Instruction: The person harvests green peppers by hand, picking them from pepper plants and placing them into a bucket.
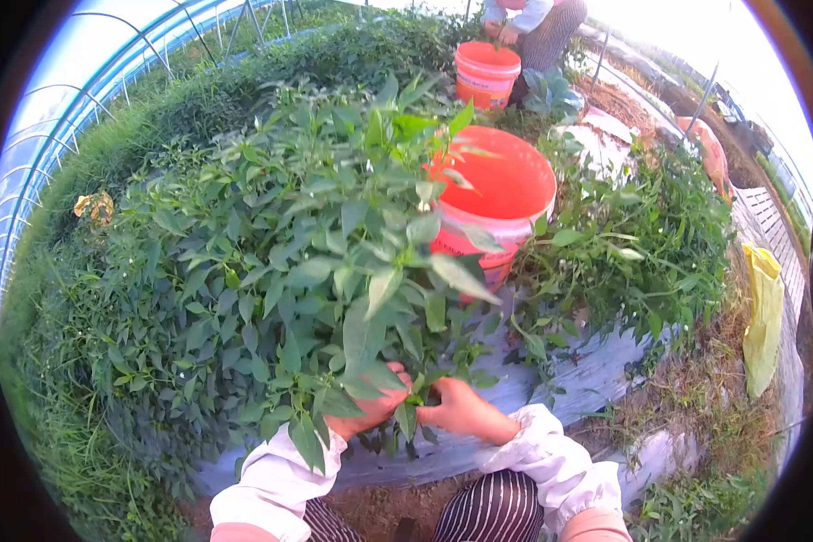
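Observation:
Both hands are low in a bushy green plant [289, 262] that looks like a pepper plant. My left hand [370, 408] reaches in under the leaves, its fingers curled and partly covered by foliage. Just to its right, my right hand [468, 412] has its fingers bent together at a small green leaf [406, 419] and stem. What either hand grips among the leaves cannot be made out. Beyond the hands stands a red bucket [501, 181], partly hidden by blurred leaves in front of it; the visible inside shows only red wall.
A second red bucket [486, 77] stands farther back, beside another person [542, 32] whose hands are above it. Pale plastic sheeting [569, 375] covers the ground under the plants. A yellow sack [762, 321] lies at the right. Greenhouse hoops [140, 41] arch on the left.

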The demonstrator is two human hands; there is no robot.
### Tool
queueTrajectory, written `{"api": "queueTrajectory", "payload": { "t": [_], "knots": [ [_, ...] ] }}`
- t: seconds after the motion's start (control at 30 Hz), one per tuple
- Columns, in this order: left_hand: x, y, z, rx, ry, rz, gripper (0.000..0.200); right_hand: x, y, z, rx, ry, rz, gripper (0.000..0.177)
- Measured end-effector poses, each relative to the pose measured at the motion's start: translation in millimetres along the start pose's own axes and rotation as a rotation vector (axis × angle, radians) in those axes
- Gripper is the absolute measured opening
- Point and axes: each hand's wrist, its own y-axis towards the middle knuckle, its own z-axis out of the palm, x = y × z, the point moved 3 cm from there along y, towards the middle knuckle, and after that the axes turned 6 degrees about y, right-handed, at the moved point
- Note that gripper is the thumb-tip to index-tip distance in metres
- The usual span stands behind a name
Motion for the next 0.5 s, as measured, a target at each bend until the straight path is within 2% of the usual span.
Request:
{"api": "queueTrajectory", "payload": {
  "t": [0.07, 0.1, 0.13, 0.27, 0.37, 0.4, 0.47, 0.5],
  "knots": [
    [9, -12, 12, 0.033, -0.101, -0.011, 0.023, 20, -7, -4, 0.082, 0.214, 0.147, 0.041],
    [6, -12, 11, -0.038, -0.115, 0.018, 0.023, 32, -13, -2, 0.115, 0.35, 0.164, 0.033],
    [5, -8, 9, -0.12, -0.12, 0.049, 0.023, 21, -11, -1, 0.107, 0.362, 0.233, 0.028],
    [5, -12, 9, -0.024, -0.13, 0.025, 0.022, 22, -13, -3, 0.182, 0.58, 0.239, 0.026],
    [7, -14, 15, -0.051, -0.119, 0.051, 0.025, 8, -9, -2, 0.203, 0.674, 0.267, 0.025],
    [8, -15, 18, -0.033, -0.131, 0.045, 0.026, 13, -11, 0, 0.203, 0.677, 0.271, 0.025],
    [8, -17, 24, -0.014, -0.148, 0.035, 0.028, 29, -14, -3, 0.062, 0.343, 0.258, 0.026],
    [7, -18, 27, -0.018, -0.089, 0.024, 0.028, 23, -13, -1, 0.065, 0.345, 0.265, 0.026]
  ]
}}
